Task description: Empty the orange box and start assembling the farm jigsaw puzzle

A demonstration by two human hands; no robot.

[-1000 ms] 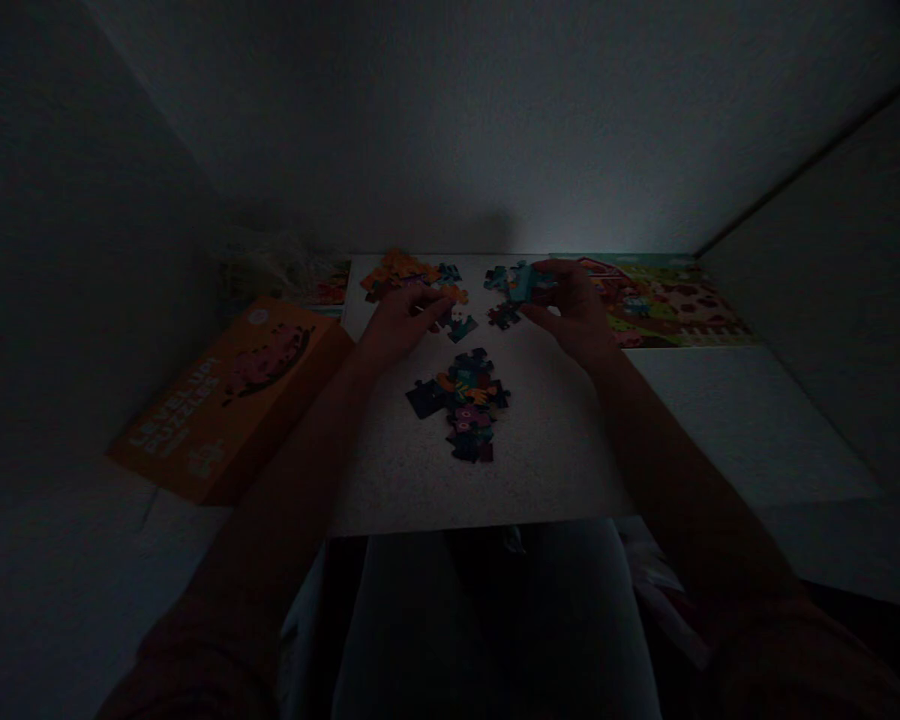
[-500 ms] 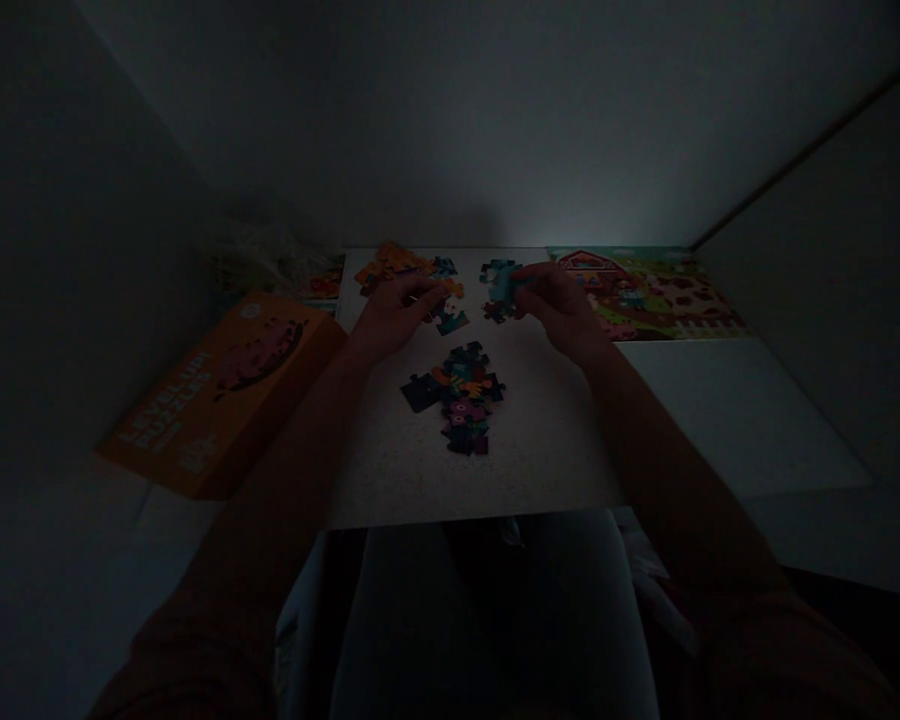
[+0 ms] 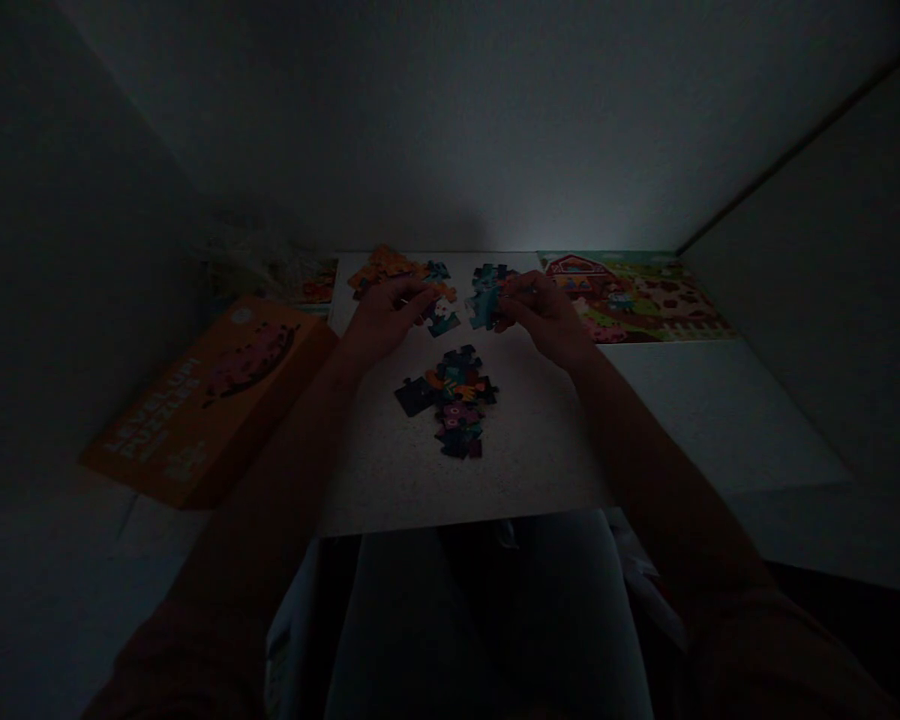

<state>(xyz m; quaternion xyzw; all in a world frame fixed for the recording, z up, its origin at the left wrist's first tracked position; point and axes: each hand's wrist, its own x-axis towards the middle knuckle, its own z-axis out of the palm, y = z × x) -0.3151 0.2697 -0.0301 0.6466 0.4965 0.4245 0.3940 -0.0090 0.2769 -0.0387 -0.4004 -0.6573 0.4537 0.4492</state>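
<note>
The box (image 3: 210, 400) at nine o'clock was orange with white lettering (image 3: 154, 405); the puzzle pile (image 3: 381, 264) at eleven, mostly orange; the piece (image 3: 483, 308) at one, teal.

A teal puzzle piece (image 3: 483, 310) was held at the near edge of a bluish pile (image 3: 486, 273). An orange heap (image 3: 385, 266) lay to its left; nearer, dark, colourful pieces (image 3: 461, 400) formed an irregular cluster.

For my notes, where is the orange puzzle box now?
In the head view, the orange puzzle box lies on the left side, next to the person's left forearm, in front of what looks like crumpled clear plastic.
</note>
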